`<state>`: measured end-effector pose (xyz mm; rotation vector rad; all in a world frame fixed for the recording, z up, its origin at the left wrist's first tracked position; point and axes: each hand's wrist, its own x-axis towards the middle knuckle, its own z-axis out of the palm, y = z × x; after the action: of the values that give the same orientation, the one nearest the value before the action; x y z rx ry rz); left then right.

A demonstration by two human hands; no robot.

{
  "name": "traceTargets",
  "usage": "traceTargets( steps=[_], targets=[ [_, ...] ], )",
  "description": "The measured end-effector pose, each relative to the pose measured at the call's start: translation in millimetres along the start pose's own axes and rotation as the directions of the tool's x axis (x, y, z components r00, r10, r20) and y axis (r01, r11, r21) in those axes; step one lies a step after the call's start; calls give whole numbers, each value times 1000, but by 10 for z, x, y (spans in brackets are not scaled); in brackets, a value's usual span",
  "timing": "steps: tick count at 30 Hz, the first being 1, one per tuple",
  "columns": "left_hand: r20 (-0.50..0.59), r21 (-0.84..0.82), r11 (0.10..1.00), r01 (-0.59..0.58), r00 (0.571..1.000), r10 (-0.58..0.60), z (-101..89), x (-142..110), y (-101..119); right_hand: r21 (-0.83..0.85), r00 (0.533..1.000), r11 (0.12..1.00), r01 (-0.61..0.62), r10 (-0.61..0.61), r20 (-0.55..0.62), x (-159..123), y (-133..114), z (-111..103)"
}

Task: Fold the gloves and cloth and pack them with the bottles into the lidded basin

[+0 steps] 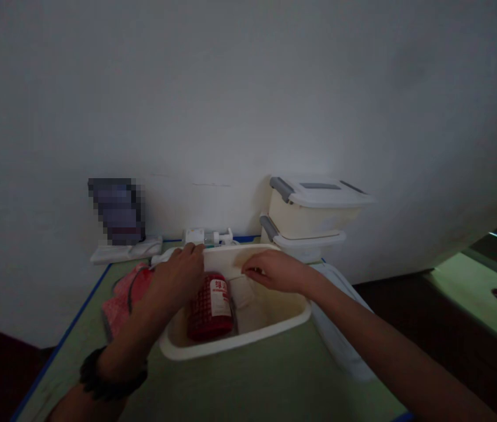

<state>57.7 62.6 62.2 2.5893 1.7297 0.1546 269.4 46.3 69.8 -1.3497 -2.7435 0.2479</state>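
A cream plastic storage box (235, 346) stands without a lid in front of me. Inside on its left lies a red bottle or jar (204, 319) with a white label, and beside it is a pale, flat-sided packet (242, 292). My left hand (182, 272) is at the box's left rear rim, its fingers bent; their tips are hidden. Over the back right of the box, my right hand (272, 271) has thumb and fingers drawn together in a pinch. Whatever is between them is too small or dark to make out.
Two lidded boxes (319, 220) are stacked at the back right by the wall. A loose white lid (345, 328) lies right of the open box. On the left are a red cloth (123, 296) and a blurred-out upright device (119, 211). A clear pump bottle (208, 237) lies behind.
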Motion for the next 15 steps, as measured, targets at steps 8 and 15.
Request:
traceTargets(
  steps=[8, 15],
  targets=[
    [-256, -265, 934, -238, 952, 170, 194, 146, -28, 14, 827, 867, -497, 479, -295, -809, 372, -144],
    [-244, -223, 946, -237, 953, 181, 228, 165, -41, -61, 605, 602, -796, 794, -52, -1283, 728, 275]
  ],
)
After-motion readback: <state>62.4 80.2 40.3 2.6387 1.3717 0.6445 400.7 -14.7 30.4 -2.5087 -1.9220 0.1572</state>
